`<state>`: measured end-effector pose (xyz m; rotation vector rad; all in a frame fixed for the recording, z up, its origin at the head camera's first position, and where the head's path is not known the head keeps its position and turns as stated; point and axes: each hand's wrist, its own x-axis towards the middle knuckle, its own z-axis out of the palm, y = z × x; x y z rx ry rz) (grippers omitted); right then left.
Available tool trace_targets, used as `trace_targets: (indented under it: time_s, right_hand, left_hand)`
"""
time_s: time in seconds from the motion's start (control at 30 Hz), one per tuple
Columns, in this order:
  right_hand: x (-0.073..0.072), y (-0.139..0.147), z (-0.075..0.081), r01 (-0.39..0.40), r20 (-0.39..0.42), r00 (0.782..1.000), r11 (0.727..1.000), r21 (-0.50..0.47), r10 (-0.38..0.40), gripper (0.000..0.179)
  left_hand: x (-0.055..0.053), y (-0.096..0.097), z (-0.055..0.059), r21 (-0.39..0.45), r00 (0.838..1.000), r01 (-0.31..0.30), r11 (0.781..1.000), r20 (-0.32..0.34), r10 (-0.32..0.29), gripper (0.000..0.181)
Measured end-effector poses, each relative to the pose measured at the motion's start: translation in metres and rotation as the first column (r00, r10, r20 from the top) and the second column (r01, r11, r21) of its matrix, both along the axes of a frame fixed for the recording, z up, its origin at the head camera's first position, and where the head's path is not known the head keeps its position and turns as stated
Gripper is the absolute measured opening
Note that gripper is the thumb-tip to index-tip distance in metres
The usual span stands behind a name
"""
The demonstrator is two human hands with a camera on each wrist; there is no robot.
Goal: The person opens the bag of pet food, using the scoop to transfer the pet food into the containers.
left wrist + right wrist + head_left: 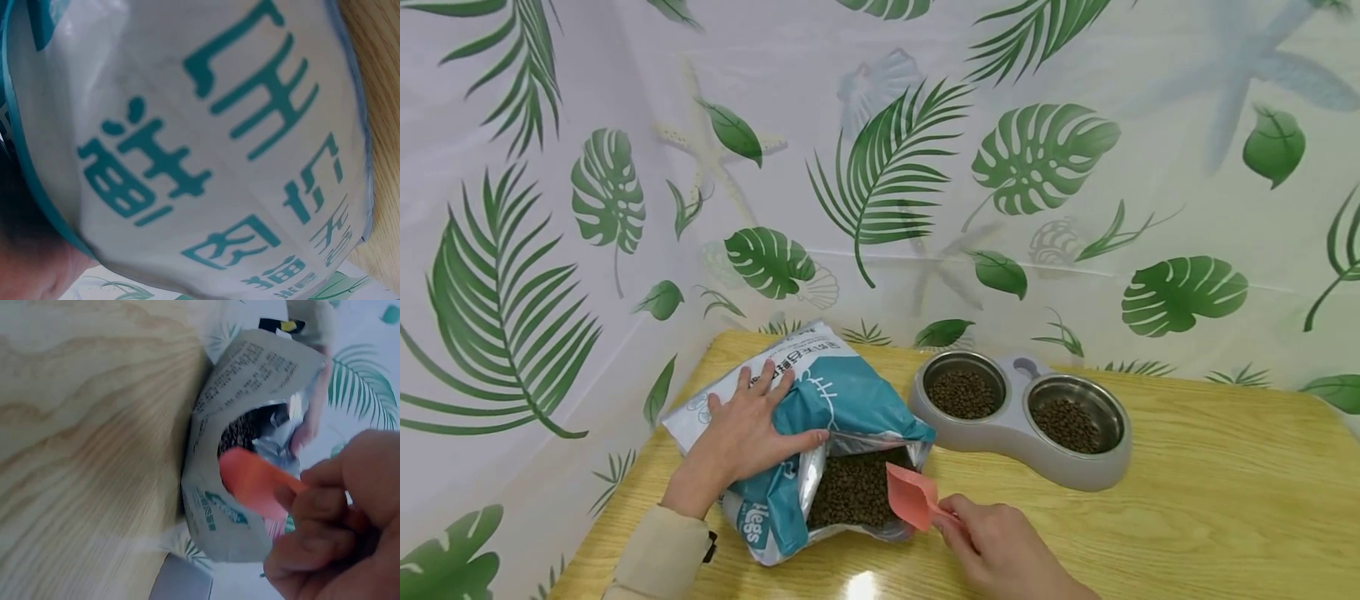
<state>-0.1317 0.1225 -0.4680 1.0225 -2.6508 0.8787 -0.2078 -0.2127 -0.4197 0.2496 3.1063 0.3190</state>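
Note:
A teal and white pet food bag (850, 392) lies on its side, its mouth facing the front right. Brown kibble (850, 492) shows inside. My left hand (748, 433) rests on top of the bag with fingers spread, the thumb at the edge of the opening. In the left wrist view the printed bag side (206, 144) fills most of the picture. My right hand (1000, 542) grips the handle of a coral-pink scoop (912, 496). The scoop's head is at the right side of the bag's mouth, overlapping the kibble; its inside is hidden in the right wrist view.
Behind and right of the bag stands a grey double feeder (1015, 417) with two metal bowls, each holding kibble (962, 394). Everything stands on a wooden table (1225, 483). A leaf-patterned cloth (925, 208) hangs along the back and left.

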Motion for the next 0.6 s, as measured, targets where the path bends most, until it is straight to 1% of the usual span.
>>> trace_targets:
  time_s: [0.03, 0.07, 0.1, 0.13, 0.17, 0.2, 0.23, 0.27, 0.3, 0.33, 0.4, 0.5, 0.53, 0.6]
  right_hand:
    - [0.001, -0.005, -0.002, 0.022, -0.092, 0.996, 1.0, 0.014, -0.02, 0.007]
    - [0.002, -0.009, -0.004, 0.05, -0.183, 0.982, 0.998, 0.028, -0.044, 0.011]
    - [0.003, -0.013, -0.007, 0.081, -0.275, 0.959, 0.996, 0.037, -0.067, 0.018]
    - [0.004, -0.016, -0.01, 0.108, -0.376, 0.923, 0.993, 0.043, -0.084, 0.023]
    - [0.004, -0.019, -0.012, 0.135, -0.457, 0.884, 0.99, 0.043, -0.101, 0.03]
    - [0.004, -0.021, -0.014, 0.159, -0.523, 0.845, 0.986, 0.042, -0.114, 0.037]
    - [0.005, -0.023, -0.016, 0.178, -0.572, 0.812, 0.983, 0.046, -0.12, 0.045]
    - [0.005, -0.025, -0.017, 0.192, -0.605, 0.787, 0.98, 0.058, -0.118, 0.051]
    - [0.005, -0.026, -0.017, 0.195, -0.627, 0.771, 0.978, 0.071, -0.108, 0.051]
    - [0.004, -0.028, -0.017, 0.196, -0.638, 0.765, 0.976, 0.095, -0.091, 0.054]
    - [0.003, -0.03, -0.016, 0.185, -0.628, 0.777, 0.971, 0.152, -0.049, 0.041]
    - [0.002, -0.035, -0.013, 0.148, -0.61, 0.792, 0.962, 0.231, 0.025, 0.025]
    - [0.002, -0.036, -0.012, 0.137, -0.607, 0.794, 0.958, 0.25, 0.045, 0.022]
    - [0.002, -0.038, -0.012, 0.116, -0.599, 0.798, 0.956, 0.27, 0.072, 0.022]
  left_hand:
    - [0.0, 0.0, 0.0, -0.002, 1.0, 0.001, 1.0, -0.001, -0.001, 0.107]
    - [-0.001, 0.0, 0.0, -0.005, 1.0, 0.003, 1.0, -0.003, -0.003, 0.107]
    - [-0.001, 0.0, 0.0, -0.004, 1.0, 0.004, 1.0, -0.004, -0.004, 0.107]
    - [0.0, 0.0, 0.0, -0.004, 1.0, 0.005, 1.0, -0.004, -0.005, 0.107]
    - [-0.001, 0.0, 0.0, -0.006, 1.0, 0.004, 1.0, -0.003, -0.004, 0.107]
    - [-0.001, 0.0, 0.0, -0.006, 1.0, 0.006, 1.0, -0.004, -0.006, 0.107]
    - [-0.001, 0.0, 0.0, -0.009, 1.0, 0.007, 1.0, -0.006, -0.007, 0.107]
    - [-0.001, 0.001, 0.001, -0.009, 1.0, 0.008, 1.0, -0.006, -0.008, 0.107]
    - [-0.001, 0.001, 0.001, -0.012, 1.0, 0.007, 1.0, -0.007, -0.007, 0.107]
    - [-0.001, 0.001, 0.001, -0.015, 1.0, 0.006, 1.0, -0.009, -0.007, 0.107]
    - [-0.002, 0.001, 0.001, -0.02, 1.0, 0.004, 1.0, -0.011, -0.005, 0.107]
    - [-0.002, 0.0, 0.001, -0.022, 1.0, 0.0, 1.0, -0.006, 0.0, 0.107]
    - [-0.001, 0.0, 0.001, -0.021, 1.0, 0.0, 1.0, -0.004, 0.0, 0.107]
    - [-0.001, 0.0, 0.0, -0.016, 1.0, 0.0, 1.0, 0.0, 0.0, 0.107]
